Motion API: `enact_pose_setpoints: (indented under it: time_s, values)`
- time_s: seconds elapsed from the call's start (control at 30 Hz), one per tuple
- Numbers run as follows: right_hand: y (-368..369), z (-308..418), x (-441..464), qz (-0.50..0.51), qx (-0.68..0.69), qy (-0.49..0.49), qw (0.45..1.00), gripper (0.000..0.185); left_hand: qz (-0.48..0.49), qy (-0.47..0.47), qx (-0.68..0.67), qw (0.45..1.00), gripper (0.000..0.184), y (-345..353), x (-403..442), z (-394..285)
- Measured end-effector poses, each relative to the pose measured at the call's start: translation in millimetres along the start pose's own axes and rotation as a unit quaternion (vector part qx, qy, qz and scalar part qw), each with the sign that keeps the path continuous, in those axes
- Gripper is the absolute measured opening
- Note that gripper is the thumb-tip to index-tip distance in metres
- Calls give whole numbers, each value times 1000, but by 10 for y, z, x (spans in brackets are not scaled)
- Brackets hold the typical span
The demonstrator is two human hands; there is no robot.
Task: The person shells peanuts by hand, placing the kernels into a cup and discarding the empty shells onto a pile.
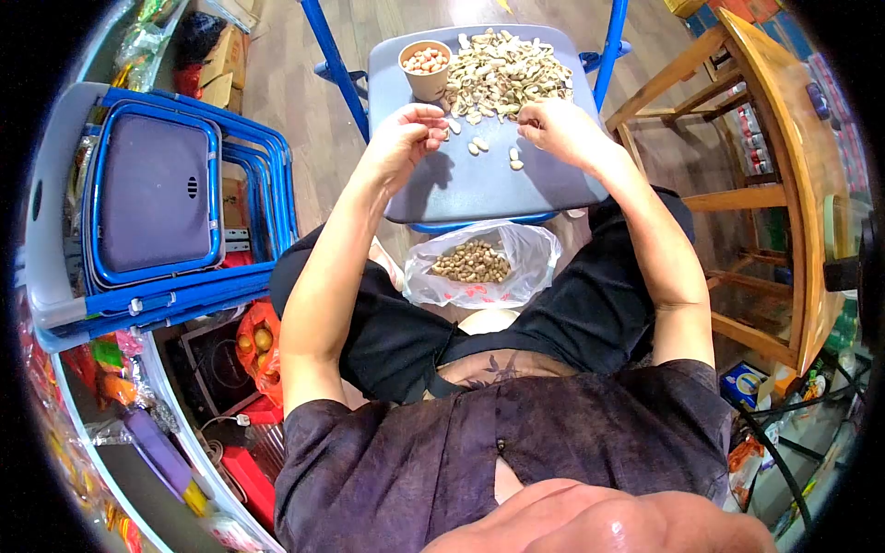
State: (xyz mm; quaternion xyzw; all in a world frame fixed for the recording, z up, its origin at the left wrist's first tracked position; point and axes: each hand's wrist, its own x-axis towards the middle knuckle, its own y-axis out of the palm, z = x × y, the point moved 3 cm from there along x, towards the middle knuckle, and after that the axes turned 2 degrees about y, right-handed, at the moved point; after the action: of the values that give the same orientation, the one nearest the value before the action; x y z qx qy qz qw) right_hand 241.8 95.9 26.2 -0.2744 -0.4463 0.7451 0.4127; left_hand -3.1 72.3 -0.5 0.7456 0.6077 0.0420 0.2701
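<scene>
My left hand point(412, 140) hovers over the left part of the grey seat board, just below a paper cup point(426, 81) of shelled peanuts. Its fingers are curled together; a tiny thing may sit at the tips, too small to name. My right hand point(564, 132) is at the lower right edge of a heap of peanut shells point(505, 72), fingertips pinched and their contents hidden. Several whole peanuts point(477, 147) lie loose between the two hands. Below the board, a clear plastic bag point(535, 253) between my legs holds many unshelled peanuts point(472, 263).
The grey board point(489, 189) belongs to a blue-framed folding chair. Folded chairs point(157, 194) are stacked at left beside shelves of packaged goods. A wooden frame point(784, 175) stands at right. An orange bag point(262, 346) with round produce hangs low at left.
</scene>
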Motion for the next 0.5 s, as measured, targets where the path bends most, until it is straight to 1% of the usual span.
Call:
enact_pose_setpoints:
  time_s: [0.03,0.07,0.1,0.13,0.17,0.2,0.23,0.27,0.33,0.37,0.43,0.47,0.5]
  values:
    - [-4,10,-3,0,-4,-4,1000,19,2,4,7,1000,20,-15,-9,-59]
    - [-36,1,1,-10,-3,-4,1000,19,24,63,142,988,22,-13,11,-167]
    - [-68,1,-20,-14,8,4,1000,19,47,120,271,954,23,24,31,-238]
    - [-81,-5,-61,-14,19,13,1000,20,19,141,351,926,24,97,39,-353]
    - [-91,-32,-90,-15,19,15,1000,20,-5,166,452,876,23,175,62,-474]
    - [-82,-89,-88,6,-4,38,999,20,-10,205,536,819,20,235,130,-580]
    - [-72,-138,-78,26,-28,59,998,22,-15,242,615,751,18,267,213,-678]
    - [-40,-207,-95,23,-35,51,998,23,-16,244,618,747,18,258,324,-750]
    - [-14,-258,-148,21,-37,59,997,23,-32,332,732,594,15,313,479,-888]
    - [-18,-291,-176,24,-40,69,996,24,-29,336,736,588,15,335,510,-917]
    - [-67,-319,-230,12,-34,63,997,24,-55,290,756,584,17,386,541,-947]
    - [-84,-341,-262,7,-30,56,998,25,-71,298,764,568,18,400,512,-947]
    - [-122,-351,-284,0,-25,59,998,25,-65,301,767,563,18,469,458,-905]
